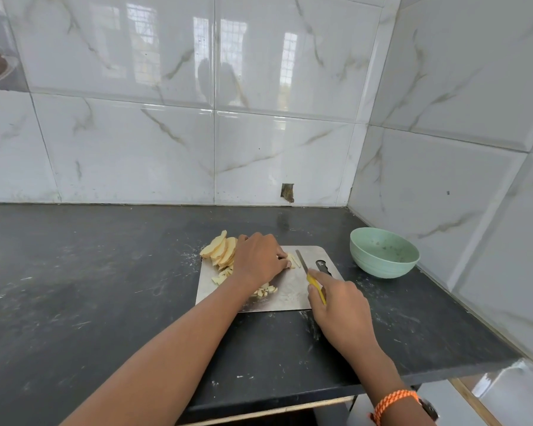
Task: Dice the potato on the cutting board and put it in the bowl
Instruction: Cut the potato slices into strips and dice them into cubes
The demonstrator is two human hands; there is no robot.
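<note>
My left hand (260,258) lies knuckles-up on the one steel cutting board (290,290), fingers curled and pinching a few pale potato strips (293,260) at its far side. My right hand (339,305) grips the yellow handle of a single knife (309,271), forefinger laid along the top, blade just right of the strips. A fanned stack of potato slices (220,249) sits at the board's far-left corner, too overlapped to count. Two small heaps of diced potato (266,291) lie near my left wrist. One green bowl (383,256) stands right of the board on the dark counter (90,287). One orange band (394,402) circles my right wrist.
</note>
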